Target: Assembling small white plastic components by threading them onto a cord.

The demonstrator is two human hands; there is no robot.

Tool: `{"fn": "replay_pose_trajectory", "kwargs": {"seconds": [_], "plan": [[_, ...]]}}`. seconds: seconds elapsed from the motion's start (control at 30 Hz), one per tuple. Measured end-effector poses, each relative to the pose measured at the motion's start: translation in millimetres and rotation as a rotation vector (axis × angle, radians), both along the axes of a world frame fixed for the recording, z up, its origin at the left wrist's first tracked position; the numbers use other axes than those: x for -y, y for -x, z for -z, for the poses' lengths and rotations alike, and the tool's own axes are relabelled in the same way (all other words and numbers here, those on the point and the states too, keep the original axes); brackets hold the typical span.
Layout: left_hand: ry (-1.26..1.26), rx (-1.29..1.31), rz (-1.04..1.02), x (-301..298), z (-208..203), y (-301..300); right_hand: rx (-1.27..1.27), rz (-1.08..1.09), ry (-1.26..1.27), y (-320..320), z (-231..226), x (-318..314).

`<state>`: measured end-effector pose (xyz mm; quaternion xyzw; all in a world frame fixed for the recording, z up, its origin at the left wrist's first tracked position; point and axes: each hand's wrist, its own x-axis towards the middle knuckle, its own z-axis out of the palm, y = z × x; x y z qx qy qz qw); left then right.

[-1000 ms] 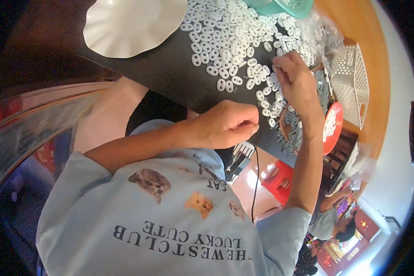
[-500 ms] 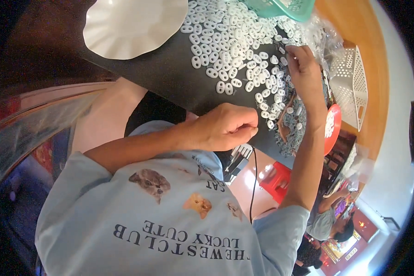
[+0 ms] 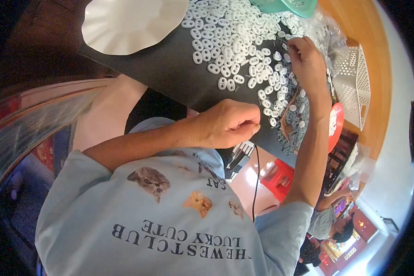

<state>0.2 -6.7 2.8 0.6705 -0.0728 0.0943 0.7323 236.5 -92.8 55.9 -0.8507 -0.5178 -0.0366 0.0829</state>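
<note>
1. Smooth white plastic, softly shiny, is suggested by the two-holed oval pieces [image 3: 225, 46].
2. The dark tabletop [image 3: 170, 76] beneath is seen as flat and mostly matt.
3. A smooth surface with a gentle sheen is shown by the white wavy-edged dish [image 3: 129, 27]; its exact material cannot be told.
4. Moulded plastic is seen in the teal basket [image 3: 303, 8] and the perforated white basket [image 3: 352, 87].
5. Thin, clear, crinkled plastic is formed into a bag [image 3: 326, 37], streaked with bright glints.
6. A rough, bristly texture is given by the heap of small grey pieces [image 3: 290, 140].
7. Soft matt cloth, lightly creased, is used for the light-blue T-shirt [image 3: 101, 202].
8. Glossy plastic is suggested by the red stool [image 3: 285, 181].
9. Light is reflected by the polished floor [image 3: 248, 184].
</note>
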Motion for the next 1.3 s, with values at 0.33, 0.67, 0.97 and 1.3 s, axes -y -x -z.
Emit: {"fn": "replay_pose_trajectory", "kwargs": {"seconds": [0.33, 0.67, 0.97, 1.3], "plan": [[0.025, -0.011, -0.024, -1.9, -4.9, -0.2, 0.122, -0.013, 0.136, 0.7, 5.2, -8.1], [0.028, -0.048, -0.017, 0.0, -4.0, -0.6, 0.153, -0.019, 0.157, -3.8, 7.3, -4.5], [0.317, -0.236, 0.058, -4.0, -4.6, -1.1, -0.812, 0.140, -0.135, 64.1, -36.7, 33.9], [0.358, -0.297, 0.091, -0.3, -1.3, -4.8, -1.085, 0.087, -0.058, 107.0, -33.5, 48.6]]}}
